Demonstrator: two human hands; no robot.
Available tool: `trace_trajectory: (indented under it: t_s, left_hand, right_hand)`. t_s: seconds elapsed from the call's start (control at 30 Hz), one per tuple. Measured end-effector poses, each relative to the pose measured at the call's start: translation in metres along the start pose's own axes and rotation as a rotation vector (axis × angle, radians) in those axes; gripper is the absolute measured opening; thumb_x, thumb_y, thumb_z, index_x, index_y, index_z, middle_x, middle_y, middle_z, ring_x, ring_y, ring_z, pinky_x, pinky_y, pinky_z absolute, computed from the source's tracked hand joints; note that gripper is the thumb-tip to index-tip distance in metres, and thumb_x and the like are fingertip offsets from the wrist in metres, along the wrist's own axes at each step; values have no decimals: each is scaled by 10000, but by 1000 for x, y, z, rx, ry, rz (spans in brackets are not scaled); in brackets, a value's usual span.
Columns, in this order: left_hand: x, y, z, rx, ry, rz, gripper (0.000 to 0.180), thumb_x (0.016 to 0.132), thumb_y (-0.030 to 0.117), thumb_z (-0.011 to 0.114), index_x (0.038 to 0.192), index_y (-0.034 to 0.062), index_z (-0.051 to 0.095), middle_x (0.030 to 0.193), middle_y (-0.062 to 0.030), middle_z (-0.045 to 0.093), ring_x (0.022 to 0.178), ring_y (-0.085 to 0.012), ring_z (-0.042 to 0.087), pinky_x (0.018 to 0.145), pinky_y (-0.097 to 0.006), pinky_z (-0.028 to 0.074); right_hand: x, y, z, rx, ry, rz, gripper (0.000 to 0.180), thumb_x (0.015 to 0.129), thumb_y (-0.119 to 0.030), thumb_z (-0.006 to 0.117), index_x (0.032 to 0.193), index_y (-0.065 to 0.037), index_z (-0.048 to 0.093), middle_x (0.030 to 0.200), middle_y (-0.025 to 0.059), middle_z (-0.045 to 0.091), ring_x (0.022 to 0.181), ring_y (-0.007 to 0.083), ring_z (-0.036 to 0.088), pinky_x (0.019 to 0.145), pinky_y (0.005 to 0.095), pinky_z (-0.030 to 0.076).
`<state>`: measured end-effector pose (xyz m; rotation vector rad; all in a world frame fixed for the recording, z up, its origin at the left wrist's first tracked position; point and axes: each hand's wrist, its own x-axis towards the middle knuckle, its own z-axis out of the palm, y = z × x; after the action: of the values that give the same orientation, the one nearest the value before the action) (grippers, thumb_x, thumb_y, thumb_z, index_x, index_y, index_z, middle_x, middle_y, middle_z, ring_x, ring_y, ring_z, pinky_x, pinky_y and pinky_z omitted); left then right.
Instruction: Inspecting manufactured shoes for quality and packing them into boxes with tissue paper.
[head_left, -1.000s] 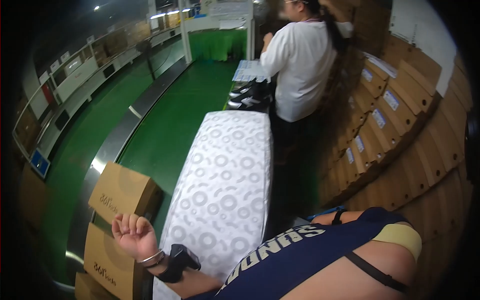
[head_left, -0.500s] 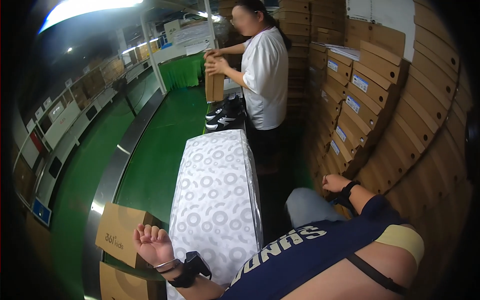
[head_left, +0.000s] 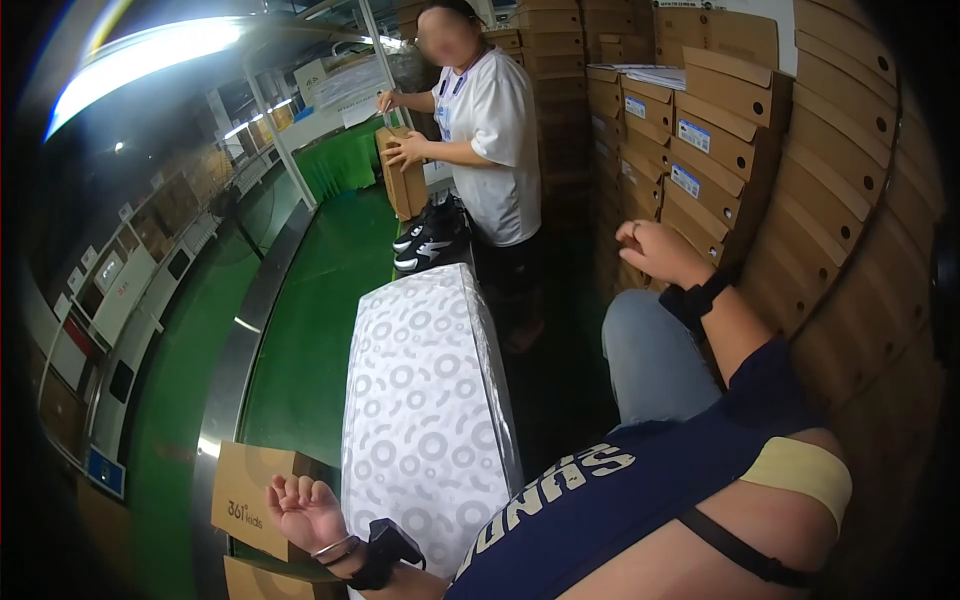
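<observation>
My left hand (head_left: 305, 515) is raised at the lower left, palm showing and fingers loosely bent, with nothing in it. It is close to a brown shoe box (head_left: 245, 510) and to the left edge of a long white stack of paper printed with grey rings (head_left: 405, 400). My right hand (head_left: 665, 250) hangs in the air on the right, above my jean-clad knee (head_left: 650, 350). Its fingers are curled in and no object shows in them. Beyond the paper stands a pair of black and white sneakers (head_left: 430, 238).
A co-worker in a white shirt (head_left: 495, 140) stands beyond the sneakers, both hands on a brown box (head_left: 403, 180). Stacked shoe boxes (head_left: 730, 140) line the right side. A green conveyor belt (head_left: 320, 290) with a metal rail (head_left: 235, 370) runs along the left.
My right hand has risen and moved up the picture, away from my lap. My left hand has stayed about where it was. The co-worker's box has tilted, and one hand has shifted to its top.
</observation>
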<state>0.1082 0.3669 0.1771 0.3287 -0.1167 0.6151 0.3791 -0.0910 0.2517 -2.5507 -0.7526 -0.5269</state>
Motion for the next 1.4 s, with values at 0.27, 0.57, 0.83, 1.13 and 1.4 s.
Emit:
trace_trajectory:
  t_s: [0.27,0.57,0.83,1.13,1.4]
  left_hand:
    - [19,-58,-14,-207,110,-401,249,847,245,438,865,30,563,565,16,415,512,-96,367,492,-240,313]
    - [45,-75,-98,-201,409,-543,236,830,253,456,831,48,575,561,23,394,490,-89,337,486,-234,300]
    - [33,-85,-83,-242,414,-523,218,831,237,450,813,52,564,565,23,391,489,-86,342,480,-231,296]
    - [28,-85,-73,-227,376,-501,235,839,226,453,855,20,565,585,25,381,518,-90,357,510,-233,303]
    - [17,-94,-25,159,261,-391,260,853,245,419,924,29,545,652,-20,470,582,-124,418,532,-252,349]
  right_hand:
    - [52,-96,-24,-27,548,-632,167,662,-93,607,830,-91,612,904,63,559,834,257,552,754,369,440]
    - [37,-274,-31,75,1179,-1223,78,786,-166,438,830,-114,476,824,-38,433,978,119,425,816,275,338]
    - [5,-261,-22,15,1036,-1231,127,792,-199,459,844,-104,526,818,-45,507,902,90,488,758,240,371]
    - [-21,-234,-33,-97,1031,-1357,194,799,-241,486,861,-91,592,810,-54,602,805,54,569,684,196,413]
    - [-18,-172,-56,112,1116,-1404,159,803,-214,542,790,-107,659,766,-66,653,739,29,604,639,164,426]
